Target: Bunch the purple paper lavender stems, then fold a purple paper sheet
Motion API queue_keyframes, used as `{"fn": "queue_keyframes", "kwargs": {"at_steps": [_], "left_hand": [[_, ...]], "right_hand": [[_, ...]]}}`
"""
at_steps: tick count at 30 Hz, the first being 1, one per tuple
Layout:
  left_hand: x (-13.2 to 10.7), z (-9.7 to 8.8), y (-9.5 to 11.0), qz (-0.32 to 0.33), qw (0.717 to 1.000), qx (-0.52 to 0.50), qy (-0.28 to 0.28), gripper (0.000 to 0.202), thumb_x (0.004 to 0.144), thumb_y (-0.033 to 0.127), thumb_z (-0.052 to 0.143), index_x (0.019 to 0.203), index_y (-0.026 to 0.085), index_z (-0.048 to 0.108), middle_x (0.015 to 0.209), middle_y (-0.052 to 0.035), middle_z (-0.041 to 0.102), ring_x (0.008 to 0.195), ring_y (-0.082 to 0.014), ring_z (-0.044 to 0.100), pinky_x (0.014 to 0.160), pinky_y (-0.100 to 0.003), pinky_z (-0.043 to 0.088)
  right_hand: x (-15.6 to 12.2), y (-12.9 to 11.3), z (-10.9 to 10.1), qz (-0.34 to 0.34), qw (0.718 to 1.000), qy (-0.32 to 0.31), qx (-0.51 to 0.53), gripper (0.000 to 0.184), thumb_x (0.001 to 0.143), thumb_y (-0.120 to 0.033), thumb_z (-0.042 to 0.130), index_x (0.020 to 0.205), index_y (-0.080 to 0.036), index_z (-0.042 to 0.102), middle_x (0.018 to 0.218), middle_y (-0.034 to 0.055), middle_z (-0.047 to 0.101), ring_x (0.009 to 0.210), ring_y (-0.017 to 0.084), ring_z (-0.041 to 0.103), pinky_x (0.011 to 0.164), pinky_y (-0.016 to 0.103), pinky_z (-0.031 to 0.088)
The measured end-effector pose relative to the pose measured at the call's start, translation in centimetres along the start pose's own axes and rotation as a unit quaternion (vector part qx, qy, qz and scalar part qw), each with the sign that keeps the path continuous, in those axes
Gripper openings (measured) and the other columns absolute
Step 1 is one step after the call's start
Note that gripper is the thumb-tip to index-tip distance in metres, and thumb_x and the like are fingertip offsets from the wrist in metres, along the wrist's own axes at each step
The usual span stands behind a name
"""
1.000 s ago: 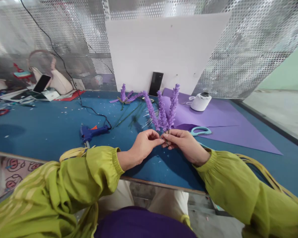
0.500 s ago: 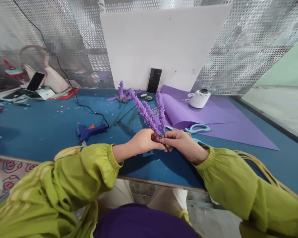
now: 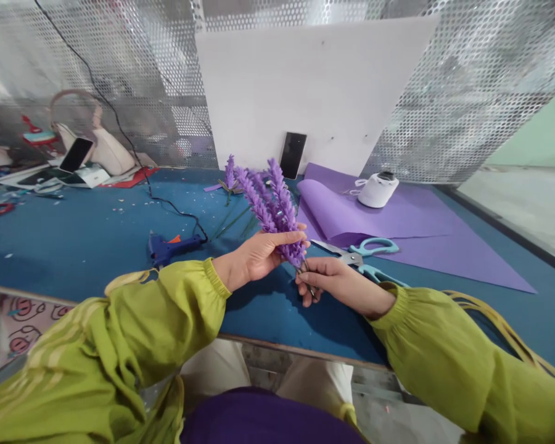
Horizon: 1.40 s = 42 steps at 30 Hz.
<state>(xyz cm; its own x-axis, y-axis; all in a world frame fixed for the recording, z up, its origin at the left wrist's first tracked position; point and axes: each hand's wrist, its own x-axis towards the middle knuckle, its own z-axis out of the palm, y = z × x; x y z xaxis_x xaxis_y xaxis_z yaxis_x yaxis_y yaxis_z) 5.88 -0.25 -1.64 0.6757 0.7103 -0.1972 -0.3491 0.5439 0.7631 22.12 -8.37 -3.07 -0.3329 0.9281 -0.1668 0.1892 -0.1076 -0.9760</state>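
Note:
A small bunch of purple artificial lavender sprigs (image 3: 283, 200) is held up over the front of the blue table, its tips pointing away from me. My left hand (image 3: 263, 253) is closed around the lower blossoms, the thumb lying across them. Just below, my right hand (image 3: 326, 279) pinches the thin dark stems, which its fingers partly hide. Another lavender sprig (image 3: 230, 172) lies farther back on the table, near loose green stems (image 3: 234, 223). Close to my right hand are open scissors (image 3: 354, 258) with light blue handles.
A blue hot glue gun (image 3: 173, 248) lies to the left, its cord trailing back. Purple sheets (image 3: 425, 246) cover the right side, with a white spool-like object (image 3: 378, 190) on them. A phone (image 3: 293, 155) leans against a white board (image 3: 314, 92). Yellow strips (image 3: 485, 314) lie at right.
My left hand has shifted from the stem ends up around the blossoms, and the sprigs are now gathered closer together. My right hand stays at the stems, slightly lower. The camera view has shifted a little.

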Motion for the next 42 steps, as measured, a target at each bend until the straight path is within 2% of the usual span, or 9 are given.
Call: {"fn": "queue_keyframes", "kwargs": {"at_steps": [5,9,14,20,23,26,29,34,42], "left_hand": [[-0.1,-0.1,-0.2,0.008,1.000,0.000,0.010,0.015,0.072,0.008,0.075,0.081,0.014,0.064,0.072,0.0001,0.066,0.070,-0.0121,0.065,0.066,-0.023,0.050],[-0.4,-0.2,0.1,0.009,1.000,-0.007,-0.007,0.017,0.071,0.007,0.073,0.083,0.014,0.063,0.071,0.0009,0.063,0.070,-0.0120,0.065,0.068,-0.024,0.050],[-0.8,-0.5,0.3,-0.004,0.996,-0.027,-0.086,0.022,0.068,0.007,0.073,0.086,0.015,0.063,0.076,0.0014,0.063,0.073,-0.0130,0.064,0.079,-0.031,0.052],[-1.1,-0.6,0.3,0.002,0.991,-0.029,-0.134,0.032,0.072,0.017,0.075,0.103,0.013,0.068,0.094,-0.0056,0.070,0.090,-0.0174,0.067,0.086,-0.032,0.050],[-1.1,-0.4,0.3,0.023,0.995,-0.017,-0.097,0.037,0.073,0.022,0.077,0.108,0.015,0.067,0.100,-0.0069,0.071,0.094,-0.0188,0.067,0.084,-0.031,0.050],[-0.8,-0.3,0.2,0.075,0.996,-0.003,-0.037,0.029,0.074,0.022,0.077,0.101,0.013,0.069,0.102,-0.0079,0.071,0.093,-0.0184,0.067,0.083,-0.030,0.050],[-0.5,-0.4,0.1,0.101,0.995,0.008,-0.019,0.025,0.074,0.018,0.076,0.098,0.013,0.069,0.100,-0.0073,0.071,0.090,-0.0176,0.066,0.081,-0.030,0.050],[-0.8,-0.6,0.3,0.096,0.993,0.034,-0.066,0.024,0.074,0.015,0.074,0.097,0.016,0.067,0.089,-0.0036,0.069,0.088,-0.0164,0.064,0.078,-0.029,0.048],[-1.4,-0.7,0.9,0.086,0.983,0.033,-0.160,0.024,0.073,0.012,0.072,0.095,0.019,0.066,0.086,-0.0001,0.062,0.085,-0.0132,0.061,0.084,-0.028,0.044]], "right_hand": [[-0.2,0.0,-0.3,0.012,1.000,-0.018,0.015,0.041,0.084,-0.053,0.063,0.094,-0.014,0.067,0.073,0.0006,0.064,0.060,0.011,0.066,0.055,0.022,0.045],[-0.4,-0.1,-0.8,0.059,0.993,-0.042,0.093,0.043,0.083,-0.053,0.064,0.097,-0.013,0.072,0.080,0.0045,0.067,0.064,0.013,0.068,0.056,0.023,0.049],[-0.6,-0.1,-1.2,0.105,0.982,-0.087,0.129,0.035,0.079,-0.044,0.071,0.095,-0.013,0.074,0.075,0.0031,0.067,0.063,0.013,0.068,0.050,0.019,0.049],[-0.4,-0.2,-1.2,0.096,0.987,-0.051,0.118,0.030,0.072,-0.041,0.078,0.081,-0.014,0.073,0.065,0.0020,0.068,0.058,0.012,0.067,0.051,0.018,0.048],[-0.3,-0.2,-0.9,0.067,0.993,0.004,0.099,0.031,0.067,-0.043,0.081,0.075,-0.014,0.072,0.062,0.0022,0.068,0.055,0.012,0.065,0.051,0.020,0.047],[-0.1,-0.1,-0.6,0.033,0.997,0.059,0.046,0.032,0.067,-0.045,0.080,0.069,-0.014,0.070,0.058,0.0034,0.068,0.051,0.010,0.060,0.052,0.022,0.045],[0.1,-0.1,-0.5,0.010,0.996,0.089,-0.012,0.032,0.068,-0.045,0.078,0.066,-0.015,0.068,0.058,0.0036,0.069,0.051,0.009,0.055,0.052,0.023,0.043],[0.3,0.1,-0.5,-0.003,0.993,0.086,-0.079,0.032,0.072,-0.047,0.075,0.067,-0.016,0.067,0.059,0.0031,0.069,0.054,0.011,0.055,0.053,0.024,0.043],[0.2,0.0,-0.4,-0.007,0.995,0.057,-0.077,0.030,0.074,-0.045,0.074,0.082,-0.016,0.072,0.065,0.0026,0.068,0.060,0.012,0.060,0.055,0.024,0.045]]}}
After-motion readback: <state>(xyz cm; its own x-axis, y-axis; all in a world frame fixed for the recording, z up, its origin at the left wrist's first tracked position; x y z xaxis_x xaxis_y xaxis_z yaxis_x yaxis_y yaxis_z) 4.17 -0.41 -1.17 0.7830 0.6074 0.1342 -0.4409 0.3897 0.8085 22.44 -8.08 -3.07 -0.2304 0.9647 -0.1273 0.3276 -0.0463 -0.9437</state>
